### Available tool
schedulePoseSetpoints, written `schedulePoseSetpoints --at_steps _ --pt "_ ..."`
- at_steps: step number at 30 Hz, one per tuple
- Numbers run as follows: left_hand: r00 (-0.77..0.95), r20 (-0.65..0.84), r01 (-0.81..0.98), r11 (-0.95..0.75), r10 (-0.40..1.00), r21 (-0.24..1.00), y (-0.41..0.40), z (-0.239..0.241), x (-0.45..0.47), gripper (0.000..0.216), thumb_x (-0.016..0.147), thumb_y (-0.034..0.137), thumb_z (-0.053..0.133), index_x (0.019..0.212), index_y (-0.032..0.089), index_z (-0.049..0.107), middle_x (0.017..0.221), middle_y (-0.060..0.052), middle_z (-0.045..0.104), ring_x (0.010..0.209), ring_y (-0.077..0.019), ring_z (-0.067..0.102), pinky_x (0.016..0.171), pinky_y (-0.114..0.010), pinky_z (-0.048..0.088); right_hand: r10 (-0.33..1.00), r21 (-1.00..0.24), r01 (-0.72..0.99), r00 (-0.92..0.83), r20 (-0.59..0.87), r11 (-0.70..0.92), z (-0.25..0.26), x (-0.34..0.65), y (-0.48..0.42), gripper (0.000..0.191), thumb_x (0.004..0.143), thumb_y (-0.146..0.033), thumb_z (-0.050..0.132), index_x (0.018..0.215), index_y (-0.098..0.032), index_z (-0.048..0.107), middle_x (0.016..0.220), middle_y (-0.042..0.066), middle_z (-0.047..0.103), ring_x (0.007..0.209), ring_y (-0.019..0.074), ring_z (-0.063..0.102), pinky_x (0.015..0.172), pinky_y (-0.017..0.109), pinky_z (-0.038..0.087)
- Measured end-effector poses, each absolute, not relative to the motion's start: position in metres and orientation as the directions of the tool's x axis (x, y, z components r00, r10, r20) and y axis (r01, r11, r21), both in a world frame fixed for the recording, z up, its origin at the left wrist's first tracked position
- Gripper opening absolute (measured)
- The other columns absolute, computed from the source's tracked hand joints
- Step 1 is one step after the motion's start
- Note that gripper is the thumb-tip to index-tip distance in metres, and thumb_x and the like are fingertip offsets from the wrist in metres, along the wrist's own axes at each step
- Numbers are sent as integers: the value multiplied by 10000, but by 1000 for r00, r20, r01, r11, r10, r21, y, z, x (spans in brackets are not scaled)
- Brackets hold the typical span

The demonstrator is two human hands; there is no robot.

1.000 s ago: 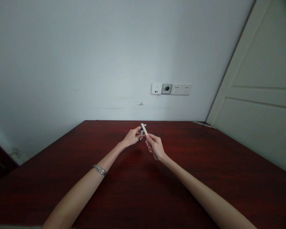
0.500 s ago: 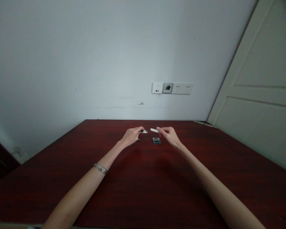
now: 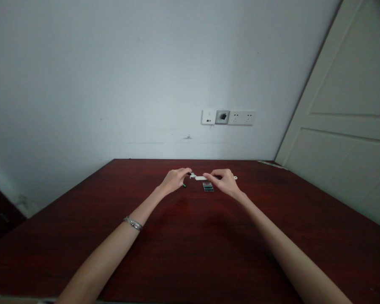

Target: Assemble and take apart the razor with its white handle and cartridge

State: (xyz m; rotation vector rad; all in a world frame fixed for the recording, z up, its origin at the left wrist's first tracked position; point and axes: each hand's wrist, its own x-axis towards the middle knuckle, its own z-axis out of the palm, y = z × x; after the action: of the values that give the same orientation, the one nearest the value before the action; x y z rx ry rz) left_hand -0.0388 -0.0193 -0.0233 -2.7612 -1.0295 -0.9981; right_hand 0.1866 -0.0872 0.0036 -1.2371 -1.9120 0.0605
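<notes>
My left hand [image 3: 174,179] is closed on a small tool with a silver head [image 3: 192,175]. A dark end of it seems to show below my fingers; its exact kind is too small to tell. My right hand [image 3: 224,181] pinches a slim white stick [image 3: 200,178], whose other end, with a small hole, pokes out to the right of the hand. The stick's left tip is at the silver head, touching or nearly so. Just below the stick, a small clear case [image 3: 208,187] with dark contents lies on the table.
The dark red wooden table [image 3: 190,253] reaches back to a pale wall [image 3: 145,84]. Wall sockets [image 3: 240,118] sit above its far edge. A panelled white door [image 3: 345,126] leans in at the right, near a thin strip [image 3: 272,165] on the table's far right edge.
The white stick has moved left up to the silver head, and its right end now shows beyond my right hand. My left hand has stayed nearly still.
</notes>
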Motion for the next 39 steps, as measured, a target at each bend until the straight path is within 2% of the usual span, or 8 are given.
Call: schedulePoseSetpoints --at_steps 6,13,23,26,28,31,33,39 --pt "599 567 599 -787 565 150 -19 -25 -38 364 792 67 436 1087 226 578 1047 -39 650 911 -166 616 816 -267 452 738 -393 763 -159 656 514 5 175 -95 463 816 -540 457 596 -190 667 607 37 656 558 136 536 548 246 309" --pt "530 610 590 -773 589 234 -19 -19 -41 310 846 123 404 1079 230 577 1057 -32 649 949 -172 615 836 -262 444 720 -399 781 -91 688 480 5 192 -88 477 807 -557 459 609 -186 683 628 49 667 572 144 559 569 246 330" --pt "569 578 584 -782 584 216 -22 -18 -38 323 815 98 428 1068 227 583 1024 -34 657 888 -161 618 808 -259 444 708 -375 776 -127 694 507 5 180 -92 463 813 -552 459 628 -195 689 650 51 677 585 145 568 581 244 340" --pt "504 608 570 -765 613 299 -22 -15 -40 244 837 158 441 1032 219 575 942 -35 668 840 -163 627 774 -254 444 710 -369 819 -64 702 439 4 196 -84 467 807 -559 461 619 -197 688 645 53 675 601 157 583 566 248 327" --pt "459 597 530 -742 659 411 -21 -17 -40 214 830 187 465 1026 201 552 828 -29 666 749 -157 634 703 -242 455 725 -385 833 -29 688 397 3 204 -79 473 807 -566 457 612 -198 683 627 49 668 593 160 582 546 247 312" --pt "482 503 388 -689 718 612 -20 -25 -34 248 798 177 492 1045 163 507 727 -22 649 659 -146 635 609 -222 460 744 -426 819 -2 668 385 3 204 -79 490 808 -584 439 630 -196 681 624 44 666 571 154 567 523 242 296" --pt "543 430 309 -647 722 697 -22 -30 -28 298 782 167 504 1079 148 489 711 -22 647 644 -145 637 599 -226 467 741 -435 805 -7 672 402 4 196 -82 491 808 -591 434 652 -197 682 643 44 672 573 152 565 522 240 294" --pt "641 340 243 -603 688 760 -33 -31 -16 400 745 143 546 1140 136 481 682 -15 642 625 -144 634 612 -246 478 703 -357 817 -81 706 453 6 178 -91 431 825 -544 458 664 -209 676 686 41 682 617 146 586 546 235 295"
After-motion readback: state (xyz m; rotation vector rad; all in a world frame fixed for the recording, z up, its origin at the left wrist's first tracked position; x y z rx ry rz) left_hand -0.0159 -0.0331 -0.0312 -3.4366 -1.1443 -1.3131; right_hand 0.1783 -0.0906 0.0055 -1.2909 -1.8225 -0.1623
